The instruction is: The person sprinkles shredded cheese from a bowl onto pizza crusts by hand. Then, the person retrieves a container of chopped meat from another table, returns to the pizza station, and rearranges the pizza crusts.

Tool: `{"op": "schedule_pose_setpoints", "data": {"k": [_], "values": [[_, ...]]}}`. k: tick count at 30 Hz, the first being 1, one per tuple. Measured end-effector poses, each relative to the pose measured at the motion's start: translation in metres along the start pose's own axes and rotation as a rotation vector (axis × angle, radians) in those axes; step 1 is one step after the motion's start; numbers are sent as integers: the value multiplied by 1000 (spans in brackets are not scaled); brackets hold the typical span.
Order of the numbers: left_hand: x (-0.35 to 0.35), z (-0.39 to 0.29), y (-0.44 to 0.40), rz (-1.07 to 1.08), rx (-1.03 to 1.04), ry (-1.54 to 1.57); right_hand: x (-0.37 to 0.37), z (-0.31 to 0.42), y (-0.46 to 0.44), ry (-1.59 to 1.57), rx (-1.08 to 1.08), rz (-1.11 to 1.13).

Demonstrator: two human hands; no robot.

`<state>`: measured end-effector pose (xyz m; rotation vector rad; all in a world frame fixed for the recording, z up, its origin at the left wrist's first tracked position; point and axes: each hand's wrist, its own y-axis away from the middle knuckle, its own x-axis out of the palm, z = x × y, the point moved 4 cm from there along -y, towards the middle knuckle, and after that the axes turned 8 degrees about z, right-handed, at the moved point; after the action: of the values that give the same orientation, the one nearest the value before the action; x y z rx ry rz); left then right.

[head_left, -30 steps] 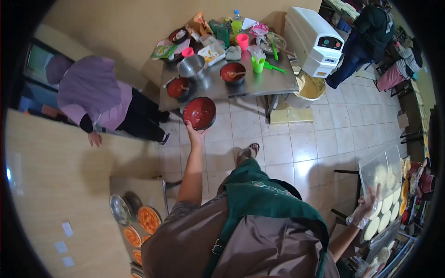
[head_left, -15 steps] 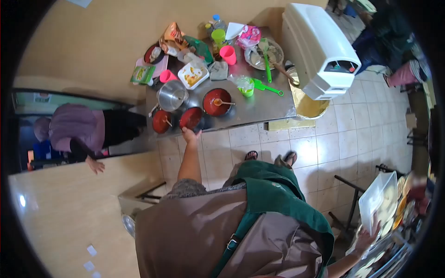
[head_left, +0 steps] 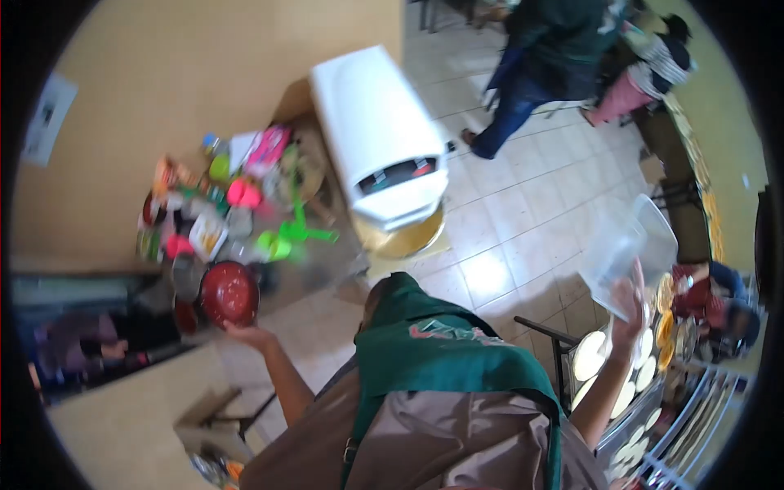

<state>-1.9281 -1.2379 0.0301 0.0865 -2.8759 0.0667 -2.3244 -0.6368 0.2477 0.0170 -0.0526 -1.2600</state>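
My left hand [head_left: 247, 335] grips a red bowl [head_left: 230, 294] by its rim, raised at the near left corner of the metal table [head_left: 314, 273]. A translucent plastic container [head_left: 645, 237] is held up in my right hand [head_left: 627, 310], its fingers against the container's near side. Beneath that hand, several pale flat rounds of dough [head_left: 590, 355] lie on a tray. Just behind the red bowl are a steel pot [head_left: 188, 276] and another red bowl [head_left: 185, 315].
A white machine [head_left: 380, 122] stands over a large yellowish bowl [head_left: 412, 238]. Cups, packets and green utensils [head_left: 306, 233] crowd the table. A person in dark clothes [head_left: 547, 65] is at the far side, another [head_left: 719, 310] at the right. A metal rack [head_left: 686, 425] stands lower right.
My view has turned to the right. My left hand has lifted the red bowl off the table. My right hand has raised the plastic container higher.
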Motion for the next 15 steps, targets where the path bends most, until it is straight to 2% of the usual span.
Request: {"op": "schedule_pose_setpoints", "data": {"k": [1, 3, 5, 6, 9, 11, 15], "values": [[30, -6, 7, 72, 62, 38, -11, 2, -24, 50, 13, 6], [115, -41, 30, 169, -53, 61, -30, 0, -70, 113, -6, 64], [182, -64, 43, 267, -114, 113, -38, -9, -123, 144, 65, 159], [210, -73, 47, 295, -131, 121, -37, -12, -144, 161, 177, 192], [303, -89, 72, 459, -209, 155, -27, -26, -206, 125, 152, 362], [357, -74, 83, 539, -237, 127, -24, -41, -244, 111, 149, 393], [473, -45, 137, 891, -386, 156, -45, -82, -293, 93, 209, 386]]}}
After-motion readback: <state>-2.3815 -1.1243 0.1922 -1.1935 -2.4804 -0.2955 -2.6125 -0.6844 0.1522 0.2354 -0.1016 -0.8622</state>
